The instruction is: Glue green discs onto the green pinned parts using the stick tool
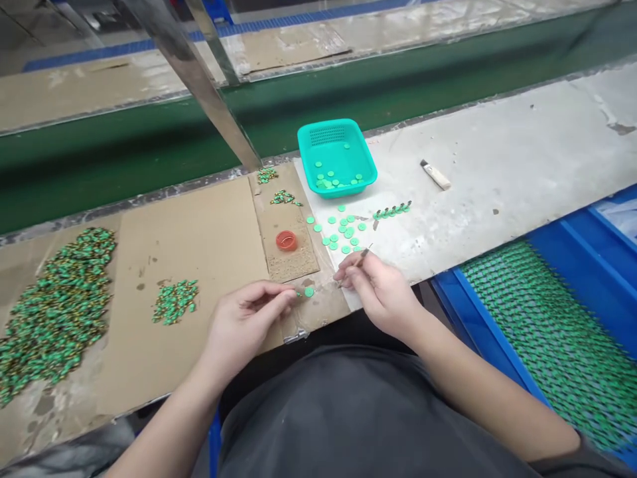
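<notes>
My left hand [251,312] is closed in a pinch at the bench's front edge, with a tiny green part [299,293] at its fingertips. Just beyond it is a round green disc [309,291]; I cannot tell whether the two are joined. My right hand [375,285] grips a thin stick-like tool [362,256] with a dark section and a fine tip, pointing up and away. Loose green discs [343,229] lie beyond that hand. A red cap [286,240] sits on a cardboard strip [293,265] between the hands, with small green-and-gold parts [284,197] farther back.
A turquoise basket [368,162] holds several discs. Right of it lie a row of assembled pieces [393,211] and a pale-handled tool [435,174]. At left are a large pile [60,305] and a small pile [174,301] of parts. Blue trays [490,318] with green pieces stand at right.
</notes>
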`<state>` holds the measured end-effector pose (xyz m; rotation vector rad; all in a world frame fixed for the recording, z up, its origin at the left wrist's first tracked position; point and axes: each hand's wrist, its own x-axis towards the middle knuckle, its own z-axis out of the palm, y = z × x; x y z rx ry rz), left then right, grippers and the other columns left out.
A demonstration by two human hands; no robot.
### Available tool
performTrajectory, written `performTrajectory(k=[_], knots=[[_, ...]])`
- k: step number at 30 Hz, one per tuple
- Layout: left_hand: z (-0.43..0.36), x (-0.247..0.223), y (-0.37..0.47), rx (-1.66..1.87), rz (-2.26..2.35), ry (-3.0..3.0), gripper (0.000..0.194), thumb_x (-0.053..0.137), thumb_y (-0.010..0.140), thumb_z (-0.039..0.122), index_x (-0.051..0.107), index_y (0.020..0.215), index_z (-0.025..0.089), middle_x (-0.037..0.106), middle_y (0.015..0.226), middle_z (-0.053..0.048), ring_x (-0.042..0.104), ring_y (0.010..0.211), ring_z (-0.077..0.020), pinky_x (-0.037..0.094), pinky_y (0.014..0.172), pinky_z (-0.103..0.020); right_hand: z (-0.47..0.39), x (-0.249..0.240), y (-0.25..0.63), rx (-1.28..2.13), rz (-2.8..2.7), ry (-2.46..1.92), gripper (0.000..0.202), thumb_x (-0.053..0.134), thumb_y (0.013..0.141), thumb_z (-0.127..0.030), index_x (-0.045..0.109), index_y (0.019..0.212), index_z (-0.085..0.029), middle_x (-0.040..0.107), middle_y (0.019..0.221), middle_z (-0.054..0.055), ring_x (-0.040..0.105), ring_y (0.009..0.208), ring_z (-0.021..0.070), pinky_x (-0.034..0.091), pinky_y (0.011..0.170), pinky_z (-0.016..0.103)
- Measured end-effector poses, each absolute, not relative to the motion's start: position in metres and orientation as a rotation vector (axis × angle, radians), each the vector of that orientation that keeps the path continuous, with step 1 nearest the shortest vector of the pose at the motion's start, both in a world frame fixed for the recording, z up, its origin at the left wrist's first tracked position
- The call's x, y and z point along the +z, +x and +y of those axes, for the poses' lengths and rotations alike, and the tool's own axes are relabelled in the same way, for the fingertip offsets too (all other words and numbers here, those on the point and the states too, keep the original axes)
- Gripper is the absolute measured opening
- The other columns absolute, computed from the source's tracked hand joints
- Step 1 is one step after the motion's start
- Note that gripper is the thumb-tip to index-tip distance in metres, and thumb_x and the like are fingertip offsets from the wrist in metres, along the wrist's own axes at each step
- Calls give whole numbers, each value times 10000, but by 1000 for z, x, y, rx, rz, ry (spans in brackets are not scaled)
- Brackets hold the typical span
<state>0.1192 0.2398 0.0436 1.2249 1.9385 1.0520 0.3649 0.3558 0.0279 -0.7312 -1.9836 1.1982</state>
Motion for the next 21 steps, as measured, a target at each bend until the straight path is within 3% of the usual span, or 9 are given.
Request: performTrajectory(k=[5, 21], knots=[[244, 30, 122, 1071, 2026, 1433, 226, 823, 934, 515, 894, 880, 307, 871, 886, -26, 797, 801, -202, 645, 768, -315, 362, 32, 365, 1010, -2147, -697, 198, 518, 1203, -278, 643, 1054, -241, 839, 1067, 87, 824, 996, 243, 652, 910, 382], [243, 23, 125, 1061, 2038, 1708, 173, 799, 1024, 377, 853, 884, 292, 840, 855, 16, 763, 759, -162, 590, 719, -292, 362, 26, 372, 958, -2131, -671, 175, 543, 1199, -257, 660, 1071, -228, 826, 1060, 88, 807, 995, 243, 643, 920, 377]])
